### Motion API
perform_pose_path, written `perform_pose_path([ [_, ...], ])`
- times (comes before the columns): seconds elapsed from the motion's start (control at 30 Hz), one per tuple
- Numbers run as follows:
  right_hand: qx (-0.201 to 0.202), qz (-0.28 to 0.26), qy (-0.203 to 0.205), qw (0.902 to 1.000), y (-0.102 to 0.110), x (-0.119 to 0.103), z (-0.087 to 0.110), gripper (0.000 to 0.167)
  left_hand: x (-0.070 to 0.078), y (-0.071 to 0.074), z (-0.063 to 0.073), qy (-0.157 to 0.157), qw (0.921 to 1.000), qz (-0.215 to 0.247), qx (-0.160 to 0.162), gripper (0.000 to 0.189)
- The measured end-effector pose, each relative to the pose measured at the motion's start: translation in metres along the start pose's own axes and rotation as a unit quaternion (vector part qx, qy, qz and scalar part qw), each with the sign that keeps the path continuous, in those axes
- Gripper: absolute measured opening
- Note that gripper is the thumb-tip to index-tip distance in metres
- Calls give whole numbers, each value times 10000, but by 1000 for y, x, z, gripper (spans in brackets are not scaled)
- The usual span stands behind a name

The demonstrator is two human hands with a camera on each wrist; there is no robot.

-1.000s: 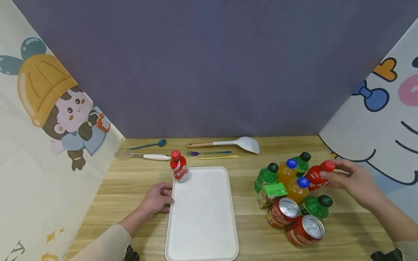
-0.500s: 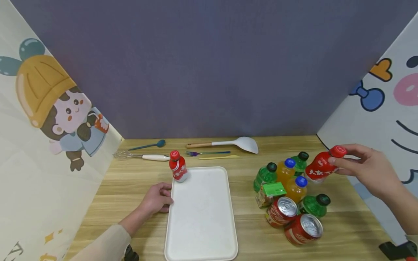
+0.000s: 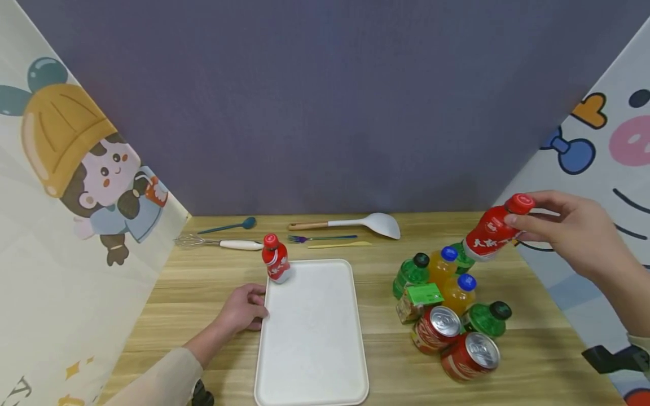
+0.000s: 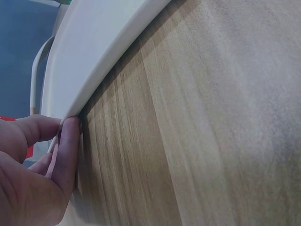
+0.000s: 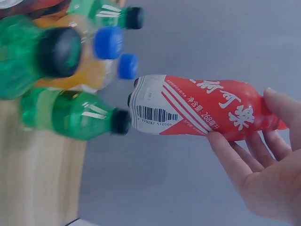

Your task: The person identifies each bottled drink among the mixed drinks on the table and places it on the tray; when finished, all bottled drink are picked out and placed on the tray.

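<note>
My right hand point(image 3: 579, 231) grips a red cola bottle point(image 3: 490, 232) near its cap, with fingers and thumb around the upper part. The bottle is raised and tilted, its white base above the green bottle at the back of the drinks group. In the right wrist view its label and barcode point(image 5: 157, 114) show. My left hand point(image 3: 242, 310) pinches the left rim of the white tray point(image 3: 312, 338); in the left wrist view, fingertips point(image 4: 69, 125) lie at the tray edge. A second red cola bottle point(image 3: 276, 259) stands on the tray's far left corner.
On the right stand green bottles point(image 3: 411, 276), orange drinks point(image 3: 459, 296) with blue caps, a green-topped carton point(image 3: 418, 301) and two red cans point(image 3: 472, 358). Along the back lie a whisk point(image 3: 238, 245), a blue spoon point(image 3: 231, 226), a white spatula point(image 3: 381, 224), a fork point(image 3: 320, 238) and a yellow knife point(image 3: 340, 245).
My right hand has lifted the red cola bottle off the table beside the other drinks, then brought it higher and slightly left over them. The left hand stays at the tray.
</note>
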State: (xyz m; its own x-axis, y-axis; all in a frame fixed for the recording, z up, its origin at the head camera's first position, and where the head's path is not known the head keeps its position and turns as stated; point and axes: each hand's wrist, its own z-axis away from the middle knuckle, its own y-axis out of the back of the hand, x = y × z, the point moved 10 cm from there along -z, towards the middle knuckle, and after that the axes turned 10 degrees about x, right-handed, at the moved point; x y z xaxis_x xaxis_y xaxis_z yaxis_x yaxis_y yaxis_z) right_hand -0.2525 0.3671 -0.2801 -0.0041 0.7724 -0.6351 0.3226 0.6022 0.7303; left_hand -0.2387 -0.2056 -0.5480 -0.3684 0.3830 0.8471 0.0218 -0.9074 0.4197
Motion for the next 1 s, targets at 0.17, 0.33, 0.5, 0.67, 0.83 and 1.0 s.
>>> perform_pose_path([
  [0.17, -224, -234, 162, 9993, -12, -30, -9, 62, -2, 0, 0, 8, 10000, -5, 7, 58],
  [0.33, -599, -598, 316, 9959, -31, -62, -14, 57, -1, 1, 2, 35, 10000, -21, 0, 58],
  [0.5, -930, -1124, 436, 9883, -57, -95, -18, 51, 0, 2, 4, 49, 10000, 1, -3, 58],
  [0.67, -1216, -1480, 640, 9794, -87, -124, -21, 47, -1, 1, 3, 47, 10000, -1, -16, 58],
  [0.83, -1533, -1696, 708, 9709, -121, -145, -23, 45, 0, 1, 1, 66, 10000, -54, -2, 58],
  [1.0, -1920, -1913, 631, 9605, -161, -157, -23, 44, 1, 0, 0, 84, 10000, -53, -9, 58],
])
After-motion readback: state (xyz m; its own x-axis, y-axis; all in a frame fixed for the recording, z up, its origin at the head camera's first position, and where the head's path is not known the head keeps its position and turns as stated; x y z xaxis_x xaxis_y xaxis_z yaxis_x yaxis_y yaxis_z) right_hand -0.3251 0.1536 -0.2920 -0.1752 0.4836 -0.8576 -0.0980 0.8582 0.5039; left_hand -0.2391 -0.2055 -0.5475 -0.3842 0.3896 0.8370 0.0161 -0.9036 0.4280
